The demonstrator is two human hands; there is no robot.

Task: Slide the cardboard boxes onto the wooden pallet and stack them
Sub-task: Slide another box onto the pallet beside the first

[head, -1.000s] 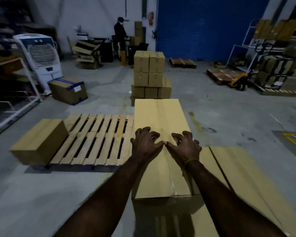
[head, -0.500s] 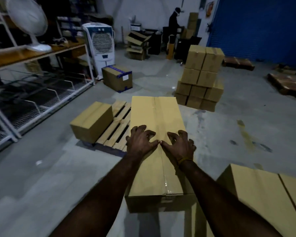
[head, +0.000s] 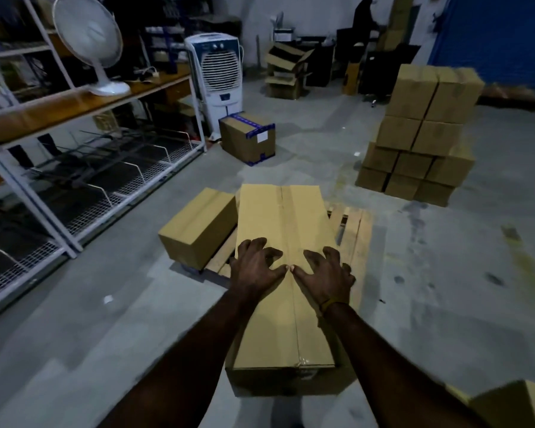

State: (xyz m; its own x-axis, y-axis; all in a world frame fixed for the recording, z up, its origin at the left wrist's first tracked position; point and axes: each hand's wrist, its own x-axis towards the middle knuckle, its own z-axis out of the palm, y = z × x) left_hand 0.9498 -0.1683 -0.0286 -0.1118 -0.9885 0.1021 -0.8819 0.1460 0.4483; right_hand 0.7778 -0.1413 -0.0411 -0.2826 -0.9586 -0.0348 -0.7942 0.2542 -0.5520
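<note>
— Status of long cardboard box point(head: 286, 273)?
— Closed, tape seam down the top. Lying lengthwise over the wooden pallet point(head: 352, 239), near end overhanging toward the viewer. Contents not visible.

— Hands?
— Left hand point(head: 255, 267) and right hand point(head: 326, 274) both pressed on the lid, fingers spread and bent at the tips, thumbs nearly touching over the seam. Nothing gripped or wrapped.

— Other containers?
— Smaller cardboard box point(head: 200, 228) sealed, on the pallet's left end, just beside the long one. Blue-taped box point(head: 249, 139) shut, on the floor farther off, near the air cooler point(head: 218, 78). Stack of boxes point(head: 420, 134) far right, all closed. Open cartons point(head: 286, 72) at the far wall, insides too dark to read.

— Hidden or cut off?
— Most of the pallet covered by the two boxes; only slats at right and a strip at left showing. Another box point(head: 513, 406) clipped by the near right corner. Person point(head: 365, 13) at the far wall cropped by the top edge. Shelving point(head: 84, 103) on left dim, lower contents unclear.
</note>
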